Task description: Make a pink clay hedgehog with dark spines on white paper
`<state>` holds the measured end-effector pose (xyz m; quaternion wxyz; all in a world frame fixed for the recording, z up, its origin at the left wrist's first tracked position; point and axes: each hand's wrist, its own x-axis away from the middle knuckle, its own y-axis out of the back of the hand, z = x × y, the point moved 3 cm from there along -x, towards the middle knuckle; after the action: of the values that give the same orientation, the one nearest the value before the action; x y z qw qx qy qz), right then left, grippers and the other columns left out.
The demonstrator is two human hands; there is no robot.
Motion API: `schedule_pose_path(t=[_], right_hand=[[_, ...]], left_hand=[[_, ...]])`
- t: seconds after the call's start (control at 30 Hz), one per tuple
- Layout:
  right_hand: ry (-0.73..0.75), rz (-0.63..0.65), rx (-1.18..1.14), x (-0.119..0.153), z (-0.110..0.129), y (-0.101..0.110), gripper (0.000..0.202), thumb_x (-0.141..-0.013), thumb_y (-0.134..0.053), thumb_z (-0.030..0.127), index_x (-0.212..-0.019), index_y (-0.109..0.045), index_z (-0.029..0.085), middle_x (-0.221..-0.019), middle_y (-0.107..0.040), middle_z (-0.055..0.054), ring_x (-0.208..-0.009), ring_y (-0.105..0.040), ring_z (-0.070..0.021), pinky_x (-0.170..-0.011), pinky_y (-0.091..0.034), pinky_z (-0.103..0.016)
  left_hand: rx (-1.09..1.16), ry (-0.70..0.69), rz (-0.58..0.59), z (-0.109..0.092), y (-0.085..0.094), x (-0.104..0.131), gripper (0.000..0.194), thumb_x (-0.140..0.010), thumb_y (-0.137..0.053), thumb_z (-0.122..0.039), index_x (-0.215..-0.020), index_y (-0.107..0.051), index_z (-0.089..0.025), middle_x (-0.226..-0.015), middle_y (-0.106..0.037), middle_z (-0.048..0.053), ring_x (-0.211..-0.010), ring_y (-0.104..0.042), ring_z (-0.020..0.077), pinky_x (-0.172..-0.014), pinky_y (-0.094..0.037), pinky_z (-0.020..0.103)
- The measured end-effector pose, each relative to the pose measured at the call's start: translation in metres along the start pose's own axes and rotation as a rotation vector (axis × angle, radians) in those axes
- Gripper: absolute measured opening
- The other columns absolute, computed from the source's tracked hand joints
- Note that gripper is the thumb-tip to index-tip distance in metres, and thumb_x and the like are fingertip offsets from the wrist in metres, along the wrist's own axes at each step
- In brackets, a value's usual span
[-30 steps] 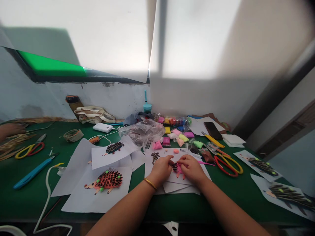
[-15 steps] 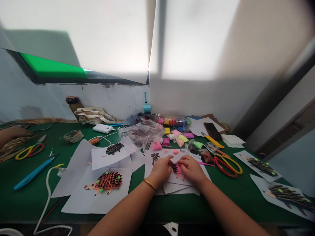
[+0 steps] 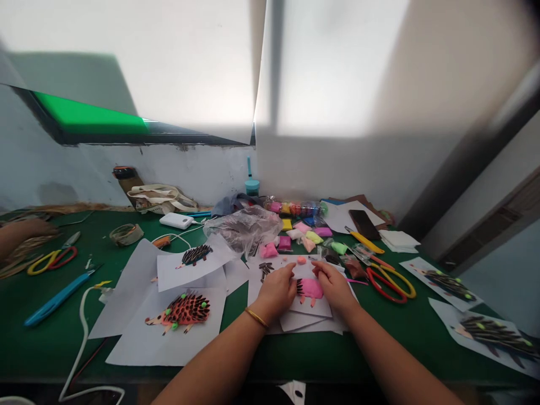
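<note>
A flat pink clay hedgehog shape (image 3: 312, 288) with small feet lies on white paper (image 3: 318, 307) in front of me; a few dark spines show at its left end. My left hand (image 3: 278, 289) rests at that end with fingers curled, partly covering it. My right hand (image 3: 334, 286) is at the shape's right side, its fingers bent and drawn together; whatever they may hold is too small to tell. Dark seed-like pieces (image 3: 265, 270) lie in a little heap beyond my left hand. A small orange clay lump (image 3: 301, 260) sits at the paper's far edge.
Clay packets (image 3: 285, 243) and a crumpled plastic bag (image 3: 244, 228) lie behind the paper. Red-and-yellow scissors (image 3: 392, 284) and a phone (image 3: 363, 225) are on the right. Finished hedgehog pictures (image 3: 185, 310) lie left and right. Another person's hand (image 3: 34, 228) is at far left.
My right hand has moved slightly right and away from the shape, uncovering more of its pink body. The left hand has barely moved.
</note>
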<state>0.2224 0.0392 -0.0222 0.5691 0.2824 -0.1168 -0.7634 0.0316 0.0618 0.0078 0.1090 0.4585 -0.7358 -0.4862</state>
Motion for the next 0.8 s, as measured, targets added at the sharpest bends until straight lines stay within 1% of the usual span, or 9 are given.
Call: schedule_pose_path(t=[0.1, 0.17, 0.27, 0.33, 0.4, 0.5, 0.6, 0.7, 0.8], right_hand=[[0.013, -0.006, 0.001, 0.000, -0.002, -0.001, 0.040, -0.084, -0.040, 0.026, -0.116, -0.063, 0.019, -0.102, -0.066, -0.007, -0.096, -0.062, -0.0209, -0.090, -0.049, -0.037], [0.019, -0.008, 0.006, 0.000, -0.004, -0.002, 0.039, -0.084, -0.040, 0.025, -0.115, -0.063, 0.019, -0.101, -0.066, -0.007, -0.096, -0.062, -0.0209, -0.089, -0.049, -0.037], [0.026, -0.002, 0.007, 0.000, -0.006, -0.003, 0.039, -0.083, -0.040, 0.024, -0.114, -0.063, 0.020, -0.102, -0.066, -0.006, -0.096, -0.062, -0.0206, -0.089, -0.049, -0.037], [0.030, -0.001, 0.014, -0.001, -0.006, -0.003, 0.039, -0.082, -0.040, 0.022, -0.113, -0.064, 0.020, -0.101, -0.066, -0.006, -0.095, -0.062, -0.0206, -0.088, -0.049, -0.037], [0.035, -0.005, 0.029, -0.001, -0.005, -0.003, 0.040, -0.080, -0.041, 0.021, -0.113, -0.064, 0.020, -0.099, -0.066, -0.006, -0.095, -0.061, -0.0207, -0.088, -0.049, -0.037], [0.038, -0.004, 0.042, 0.000, -0.004, -0.003, 0.040, -0.080, -0.040, 0.020, -0.113, -0.064, 0.020, -0.100, -0.066, -0.006, -0.096, -0.061, -0.0207, -0.089, -0.049, -0.038], [0.031, 0.010, 0.044, 0.000, -0.004, -0.004, 0.040, -0.082, -0.039, 0.020, -0.114, -0.063, 0.019, -0.101, -0.065, -0.007, -0.097, -0.061, -0.0208, -0.090, -0.049, -0.038], [0.024, 0.024, 0.060, 0.001, -0.004, -0.004, 0.040, -0.083, -0.039, 0.022, -0.115, -0.062, 0.018, -0.102, -0.064, -0.007, -0.098, -0.060, -0.0213, -0.090, -0.048, -0.039], [0.026, 0.036, 0.071, 0.001, -0.002, -0.003, 0.039, -0.085, -0.039, 0.024, -0.116, -0.061, 0.018, -0.102, -0.064, -0.007, -0.099, -0.060, -0.0212, -0.091, -0.048, -0.039]], left_hand=[[0.054, 0.020, -0.075, 0.006, 0.006, -0.003, 0.041, -0.090, -0.043, -0.018, -0.132, -0.045, -0.017, -0.115, -0.063, 0.009, -0.102, -0.060, 0.0201, -0.091, -0.047, 0.035], [0.070, 0.047, -0.155, 0.012, 0.016, -0.005, 0.038, -0.089, -0.042, -0.014, -0.127, -0.049, -0.018, -0.115, -0.062, 0.009, -0.104, -0.059, 0.0189, -0.092, -0.047, 0.033], [-0.027, 0.136, -0.242, 0.023, 0.035, -0.006, 0.034, -0.088, -0.041, -0.010, -0.117, -0.055, -0.021, -0.112, -0.062, 0.008, -0.101, -0.059, 0.0195, -0.088, -0.047, 0.032], [-0.126, 0.194, -0.235, 0.028, 0.044, -0.005, 0.030, -0.088, -0.042, -0.011, -0.111, -0.058, -0.022, -0.107, -0.062, 0.007, -0.097, -0.059, 0.0203, -0.084, -0.046, 0.031], [-0.227, 0.227, -0.175, 0.031, 0.048, -0.005, 0.022, -0.089, -0.045, -0.015, -0.102, -0.062, -0.022, -0.102, -0.062, 0.006, -0.094, -0.058, 0.0209, -0.081, -0.045, 0.031], [-0.346, 0.249, -0.077, 0.033, 0.045, -0.004, 0.016, -0.088, -0.051, -0.020, -0.092, -0.066, -0.022, -0.098, -0.062, 0.007, -0.094, -0.057, 0.0218, -0.080, -0.042, 0.032], [-0.422, 0.244, -0.029, 0.034, 0.037, -0.005, 0.018, -0.087, -0.052, -0.021, -0.095, -0.068, -0.023, -0.099, -0.061, 0.007, -0.098, -0.055, 0.0231, -0.082, -0.040, 0.034], [-0.487, 0.245, -0.013, 0.035, 0.029, -0.008, 0.022, -0.089, -0.048, -0.021, -0.092, -0.070, -0.023, -0.100, -0.060, 0.008, -0.098, -0.053, 0.0244, -0.082, -0.038, 0.036], [-0.535, 0.254, -0.040, 0.038, 0.025, -0.012, 0.022, -0.089, -0.047, -0.020, -0.089, -0.069, -0.020, -0.101, -0.059, 0.009, -0.099, -0.052, 0.0256, -0.082, -0.038, 0.038]])
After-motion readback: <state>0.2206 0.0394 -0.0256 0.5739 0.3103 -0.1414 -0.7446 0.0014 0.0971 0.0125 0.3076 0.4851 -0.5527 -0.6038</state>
